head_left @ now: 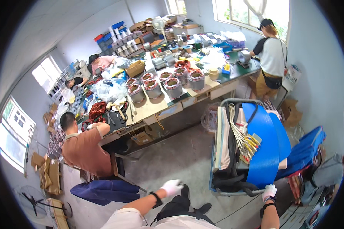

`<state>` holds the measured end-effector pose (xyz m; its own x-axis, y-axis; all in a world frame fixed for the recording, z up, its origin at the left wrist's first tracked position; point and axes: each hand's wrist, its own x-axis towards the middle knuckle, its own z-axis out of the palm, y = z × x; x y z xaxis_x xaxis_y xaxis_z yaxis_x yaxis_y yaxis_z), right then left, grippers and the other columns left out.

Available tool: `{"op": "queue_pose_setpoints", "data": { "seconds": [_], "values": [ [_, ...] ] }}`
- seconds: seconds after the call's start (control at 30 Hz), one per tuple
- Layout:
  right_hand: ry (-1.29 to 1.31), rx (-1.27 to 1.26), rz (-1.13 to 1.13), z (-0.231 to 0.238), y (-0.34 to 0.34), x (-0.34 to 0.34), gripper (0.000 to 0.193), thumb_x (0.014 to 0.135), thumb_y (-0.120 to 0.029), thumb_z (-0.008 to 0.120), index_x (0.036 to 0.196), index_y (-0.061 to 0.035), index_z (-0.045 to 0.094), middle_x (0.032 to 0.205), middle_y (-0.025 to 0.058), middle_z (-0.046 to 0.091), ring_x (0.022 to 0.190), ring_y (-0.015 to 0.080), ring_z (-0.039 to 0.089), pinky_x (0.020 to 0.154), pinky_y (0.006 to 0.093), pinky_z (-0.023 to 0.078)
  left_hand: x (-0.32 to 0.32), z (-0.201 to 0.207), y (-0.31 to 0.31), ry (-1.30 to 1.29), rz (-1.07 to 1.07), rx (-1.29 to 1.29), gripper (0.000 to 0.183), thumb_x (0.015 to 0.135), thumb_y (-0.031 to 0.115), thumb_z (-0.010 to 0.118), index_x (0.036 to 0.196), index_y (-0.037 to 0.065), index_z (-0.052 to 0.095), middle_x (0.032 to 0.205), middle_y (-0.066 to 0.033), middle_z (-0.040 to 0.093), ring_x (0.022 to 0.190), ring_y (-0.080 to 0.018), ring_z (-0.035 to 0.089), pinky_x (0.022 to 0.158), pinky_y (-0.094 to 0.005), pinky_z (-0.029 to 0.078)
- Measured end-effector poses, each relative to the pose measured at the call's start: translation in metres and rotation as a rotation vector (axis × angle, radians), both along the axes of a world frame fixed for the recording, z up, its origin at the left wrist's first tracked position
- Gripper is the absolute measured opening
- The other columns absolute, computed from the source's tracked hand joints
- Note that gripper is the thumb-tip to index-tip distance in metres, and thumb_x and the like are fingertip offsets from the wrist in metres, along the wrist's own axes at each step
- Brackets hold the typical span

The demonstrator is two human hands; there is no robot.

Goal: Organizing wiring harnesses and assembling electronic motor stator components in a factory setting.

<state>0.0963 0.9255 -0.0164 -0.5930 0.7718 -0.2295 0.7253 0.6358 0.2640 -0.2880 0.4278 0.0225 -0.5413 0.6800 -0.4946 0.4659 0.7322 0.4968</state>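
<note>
My left hand (172, 187), in a white glove, hangs in the air over the floor with its fingers loosely apart, holding nothing I can see. At the near right corner of a metal-framed cart (233, 193), my right hand (269, 192), also gloved in white, has its fingers curled on the cart's rail. A curved blue sheet (265, 149) lies on the cart. Beside it are a bundle of pale wires with yellow and red ends (246, 145), a cream padded panel (222, 141) and black cloth (229, 181).
A long workbench (143, 121) carries several wound motor stators (173, 88), tools and plastic bags. One person in brown (88, 152) sits at its left; another (273, 57) stands far right; more work behind. A dark blue jacket (103, 192) and blue folded cloth (304, 150) flank me.
</note>
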Motion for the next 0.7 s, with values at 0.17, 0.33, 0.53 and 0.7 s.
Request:
{"op": "queue_pose_setpoints", "data": {
  "seconds": [0.17, 0.33, 0.53, 0.7],
  "values": [
    [0.17, 0.056, 0.015, 0.003, -0.012, -0.011, 0.016, 0.09, -0.007, 0.06, 0.103, -0.0076, 0.07, 0.117, 0.014, 0.065, 0.116, 0.0332, 0.061, 0.094, 0.044, 0.052, -0.036, 0.029, -0.165, 0.081, 0.455, -0.159, 0.048, 0.094, 0.043, 0.064, 0.117, 0.002, 0.072, 0.114, -0.0253, 0.074, 0.11, -0.0424, 0.069, 0.096, -0.0481, 0.054],
    [-0.044, -0.028, 0.05, 0.033, 0.002, -0.121, 0.022, 0.094, -0.017, 0.059, 0.113, -0.0095, 0.069, 0.127, 0.0165, 0.067, 0.125, 0.0328, 0.06, 0.103, 0.0413, 0.053, -0.045, -0.04, -0.27, 0.011, 0.545, -0.236, 0.038, 0.09, 0.036, 0.069, 0.104, 0.002, 0.077, 0.098, -0.0209, 0.077, 0.095, -0.0358, 0.075, 0.086, -0.0441, 0.057],
    [0.373, -0.044, -0.299, 0.054, -0.061, -0.104, 0.059, 0.094, -0.018, 0.06, 0.151, -0.003, 0.052, 0.155, 0.0219, 0.051, 0.142, 0.038, 0.048, 0.119, 0.0426, 0.04, -0.137, -0.077, -0.296, -0.168, 0.386, -0.228, 0.042, 0.093, 0.036, 0.07, 0.119, 0.003, 0.076, 0.107, -0.0179, 0.078, 0.098, -0.03, 0.075, 0.088, -0.0398, 0.057],
    [0.971, 0.3, -0.233, 0.13, -0.04, -0.214, 0.044, 0.094, -0.004, 0.056, 0.138, 0.0035, 0.057, 0.135, 0.0212, 0.06, 0.127, 0.0354, 0.058, 0.109, 0.0426, 0.045, -0.325, -0.06, -0.223, 0.025, 0.436, -0.035, 0.042, 0.092, 0.039, 0.066, 0.115, 0.005, 0.074, 0.116, -0.0232, 0.074, 0.112, -0.0401, 0.069, 0.098, -0.0465, 0.054]
  ]
}}
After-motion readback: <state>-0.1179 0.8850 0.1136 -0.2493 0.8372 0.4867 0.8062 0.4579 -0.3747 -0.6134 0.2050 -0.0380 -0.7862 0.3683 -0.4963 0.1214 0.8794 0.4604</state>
